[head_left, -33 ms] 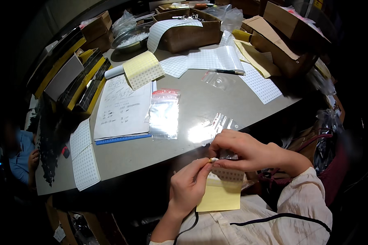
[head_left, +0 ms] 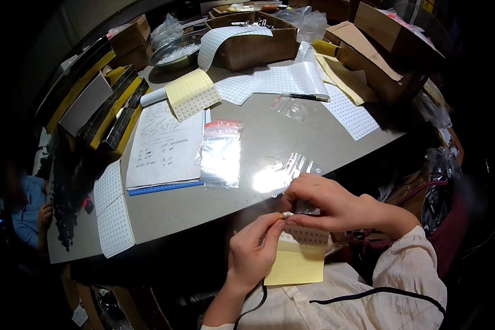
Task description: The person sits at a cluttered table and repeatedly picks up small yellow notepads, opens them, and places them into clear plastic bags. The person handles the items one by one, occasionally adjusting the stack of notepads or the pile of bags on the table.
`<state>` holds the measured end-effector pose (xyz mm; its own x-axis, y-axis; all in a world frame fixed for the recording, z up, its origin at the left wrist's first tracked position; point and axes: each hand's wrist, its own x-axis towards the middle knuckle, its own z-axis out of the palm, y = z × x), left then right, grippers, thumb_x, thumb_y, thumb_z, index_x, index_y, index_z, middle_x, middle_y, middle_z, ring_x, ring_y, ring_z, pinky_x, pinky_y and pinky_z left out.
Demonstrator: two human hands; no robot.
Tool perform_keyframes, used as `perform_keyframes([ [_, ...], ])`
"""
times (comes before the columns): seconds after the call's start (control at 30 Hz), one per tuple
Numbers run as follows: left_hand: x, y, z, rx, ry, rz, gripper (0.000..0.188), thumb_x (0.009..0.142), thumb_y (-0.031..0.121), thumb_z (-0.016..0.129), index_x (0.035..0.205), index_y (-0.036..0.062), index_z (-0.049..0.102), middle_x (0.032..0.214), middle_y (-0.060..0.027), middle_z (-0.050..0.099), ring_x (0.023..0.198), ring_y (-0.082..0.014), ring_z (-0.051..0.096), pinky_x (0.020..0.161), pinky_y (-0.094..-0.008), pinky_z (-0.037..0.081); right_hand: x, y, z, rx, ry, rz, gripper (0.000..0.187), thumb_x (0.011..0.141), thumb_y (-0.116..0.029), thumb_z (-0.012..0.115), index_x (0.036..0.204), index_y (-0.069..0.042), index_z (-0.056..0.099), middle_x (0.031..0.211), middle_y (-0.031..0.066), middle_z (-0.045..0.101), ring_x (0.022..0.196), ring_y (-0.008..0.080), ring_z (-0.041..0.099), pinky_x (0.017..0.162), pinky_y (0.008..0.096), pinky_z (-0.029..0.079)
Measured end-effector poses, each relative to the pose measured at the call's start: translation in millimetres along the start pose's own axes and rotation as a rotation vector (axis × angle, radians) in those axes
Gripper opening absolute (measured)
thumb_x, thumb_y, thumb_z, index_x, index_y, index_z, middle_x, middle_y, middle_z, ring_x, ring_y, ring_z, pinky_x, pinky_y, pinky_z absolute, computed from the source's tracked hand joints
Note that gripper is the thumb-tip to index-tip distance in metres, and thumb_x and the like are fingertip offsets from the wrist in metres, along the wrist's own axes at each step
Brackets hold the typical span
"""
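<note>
In front of my body, my left hand (head_left: 253, 247) pinches a small white-and-yellow piece (head_left: 286, 215) between thumb and forefinger. My right hand (head_left: 330, 203) is closed at the piece's other end, thumb and forefinger against it; what the piece is, I cannot make out. Below both hands hangs a yellow sticker sheet (head_left: 295, 267) with rows of small printed labels on its upper part. Under the right fingers shows some clear plastic (head_left: 307, 208). Clear zip bags (head_left: 300, 164) lie on the table just beyond the right hand, glaring in the light.
On the grey table (head_left: 165, 217) lie a stack of red-topped zip bags (head_left: 221, 157), a written notepad (head_left: 162, 146) and white label sheets (head_left: 114, 214). Black-and-yellow bins (head_left: 102, 104) line the left. Cardboard boxes (head_left: 253, 47) and a bowl (head_left: 176, 52) stand behind. Another person's blue sleeve (head_left: 30, 209) shows far left.
</note>
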<state>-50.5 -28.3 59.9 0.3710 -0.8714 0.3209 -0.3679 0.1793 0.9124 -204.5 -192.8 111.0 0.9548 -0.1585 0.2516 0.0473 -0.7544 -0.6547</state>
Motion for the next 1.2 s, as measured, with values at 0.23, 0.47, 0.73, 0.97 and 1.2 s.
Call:
perform_keyframes([
  [0.23,-1,-13,0,-0.122,0.011,-0.151,0.014,0.096,0.007,0.073,0.106,-0.0022,0.073,0.090,-0.0129,0.076,0.078,-0.0153,0.071,0.072,-0.0280,0.055,-6,-1,0,-0.093,0.072,-0.107,0.027,0.077,-0.007,0.071,0.103,-0.008,0.070,0.116,0.0117,0.065,0.110,0.0341,0.059,0.096,0.0479,0.046],
  [0.47,1,-23,-12,-0.467,0.078,-0.305,0.014,0.099,0.006,0.069,0.105,-0.0066,0.070,0.089,-0.0039,0.072,0.079,-0.0052,0.062,0.072,-0.0213,0.050,35,104,-93,-0.174,0.360,0.294,0.016,0.088,-0.012,0.071,0.099,0.000,0.070,0.090,0.0072,0.069,0.086,0.0186,0.066,0.080,0.0326,0.052],
  [0.73,-12,-26,-41,-0.694,0.342,-0.316,0.012,0.097,0.005,0.067,0.101,-0.0071,0.067,0.082,-0.0022,0.066,0.067,-0.0030,0.055,0.062,-0.0168,0.040,70,157,-114,-0.579,0.085,0.510,0.026,0.086,-0.023,0.075,0.097,0.001,0.071,0.087,0.0191,0.071,0.082,0.0319,0.068,0.075,0.0409,0.052],
  [0.97,-28,-41,-90,-0.709,0.569,-0.199,0.015,0.102,0.010,0.059,0.103,-0.0044,0.064,0.095,-0.0100,0.070,0.083,-0.0124,0.064,0.079,-0.0240,0.050,54,155,-134,-0.498,-0.027,0.725,0.065,0.080,-0.054,0.086,0.107,0.002,0.066,0.086,0.0155,0.068,0.081,0.0274,0.066,0.072,0.0384,0.051],
  [1.2,-39,-38,-117,-0.566,0.673,-0.201,0.022,0.104,0.021,0.059,0.106,-0.0003,0.064,0.103,-0.0085,0.068,0.093,-0.0144,0.064,0.085,-0.0258,0.050,8,105,-72,-0.518,-0.080,0.290,0.071,0.093,-0.062,0.066,0.145,-0.015,0.058,0.136,0.0231,0.051,0.129,0.0385,0.048,0.109,0.0488,0.041],
])
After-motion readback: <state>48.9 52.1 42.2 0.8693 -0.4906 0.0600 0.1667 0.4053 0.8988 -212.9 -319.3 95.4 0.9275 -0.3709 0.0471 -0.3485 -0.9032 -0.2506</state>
